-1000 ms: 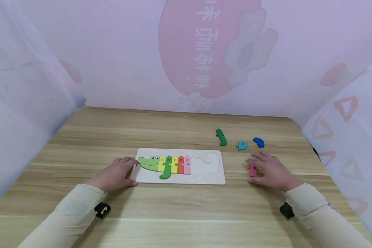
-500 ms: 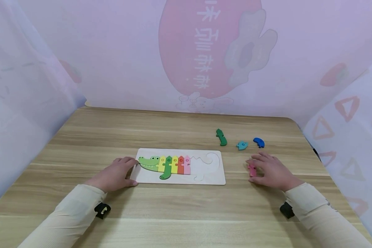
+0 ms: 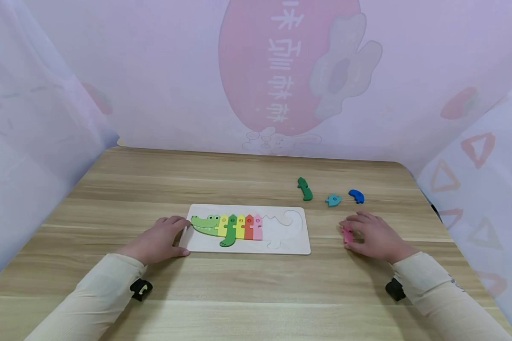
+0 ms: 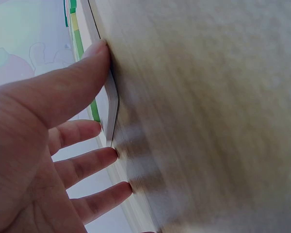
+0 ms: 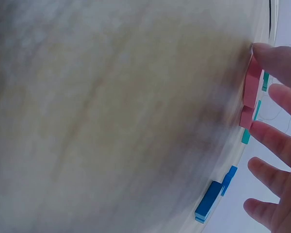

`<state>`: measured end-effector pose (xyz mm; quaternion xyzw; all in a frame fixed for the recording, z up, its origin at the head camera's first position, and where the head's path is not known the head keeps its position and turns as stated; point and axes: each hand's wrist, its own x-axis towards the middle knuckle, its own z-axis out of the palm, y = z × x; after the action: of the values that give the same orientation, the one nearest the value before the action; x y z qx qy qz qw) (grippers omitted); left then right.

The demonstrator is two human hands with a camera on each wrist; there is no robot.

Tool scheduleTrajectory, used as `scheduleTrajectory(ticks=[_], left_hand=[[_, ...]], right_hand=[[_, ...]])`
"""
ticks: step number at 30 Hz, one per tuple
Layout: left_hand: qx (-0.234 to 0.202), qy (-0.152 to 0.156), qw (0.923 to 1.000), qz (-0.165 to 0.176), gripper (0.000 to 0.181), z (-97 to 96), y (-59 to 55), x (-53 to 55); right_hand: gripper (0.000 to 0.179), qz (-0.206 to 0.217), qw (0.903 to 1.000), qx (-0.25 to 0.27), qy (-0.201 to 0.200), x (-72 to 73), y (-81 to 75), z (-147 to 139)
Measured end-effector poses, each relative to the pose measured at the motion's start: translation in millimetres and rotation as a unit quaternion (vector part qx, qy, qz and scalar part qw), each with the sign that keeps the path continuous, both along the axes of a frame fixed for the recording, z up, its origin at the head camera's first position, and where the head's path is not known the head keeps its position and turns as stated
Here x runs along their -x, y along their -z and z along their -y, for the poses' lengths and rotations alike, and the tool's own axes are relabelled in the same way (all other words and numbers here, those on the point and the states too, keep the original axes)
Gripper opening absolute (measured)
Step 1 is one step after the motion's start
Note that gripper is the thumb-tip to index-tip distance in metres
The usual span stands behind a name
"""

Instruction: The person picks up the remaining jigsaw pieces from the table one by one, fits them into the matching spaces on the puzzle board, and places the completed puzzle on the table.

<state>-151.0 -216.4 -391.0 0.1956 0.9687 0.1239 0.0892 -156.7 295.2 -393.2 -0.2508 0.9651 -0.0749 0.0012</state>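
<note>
A thin white puzzle board (image 3: pixel 288 237) lies on the table, with a crocodile's light-green head (image 3: pixel 205 223) and several coloured body pieces set in its left part. At its right, a printed tail outline shows. My left hand (image 3: pixel 162 239) rests at the board's left end, thumb against the edge near the front corner and fingers loosely extended. To the right of the board, my right hand (image 3: pixel 375 235) pinches a pink puzzle piece (image 3: pixel 347 234) lengthwise. In the right wrist view, thumb and a finger meet opposite ends of the pink piece (image 5: pixel 252 82); the remaining fingers are spread.
Behind the right hand lie a dark-green leg piece (image 3: pixel 305 189), a teal piece (image 3: pixel 333 200) and a curved blue piece (image 3: pixel 356 196). The wooden table (image 3: pixel 256 289) extends back to a pink printed curtain (image 3: pixel 166 85). Similar curtains hang on both sides.
Over the last second the right thumb and fingertips have shifted very slightly along the pink piece. Left hand, board and loose pieces stay where they were.
</note>
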Motion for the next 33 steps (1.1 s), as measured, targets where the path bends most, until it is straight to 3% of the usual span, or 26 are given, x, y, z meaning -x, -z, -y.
scheduleTrajectory(ticks=[33], left_hand=[[-0.005, 0.003, 1.0000, -0.003, 0.063, 1.4, -0.2, -0.6]], right_hand=[[0.032, -0.006, 0.9997, 0.014, -0.019, 2.9, 4.0, -0.8]])
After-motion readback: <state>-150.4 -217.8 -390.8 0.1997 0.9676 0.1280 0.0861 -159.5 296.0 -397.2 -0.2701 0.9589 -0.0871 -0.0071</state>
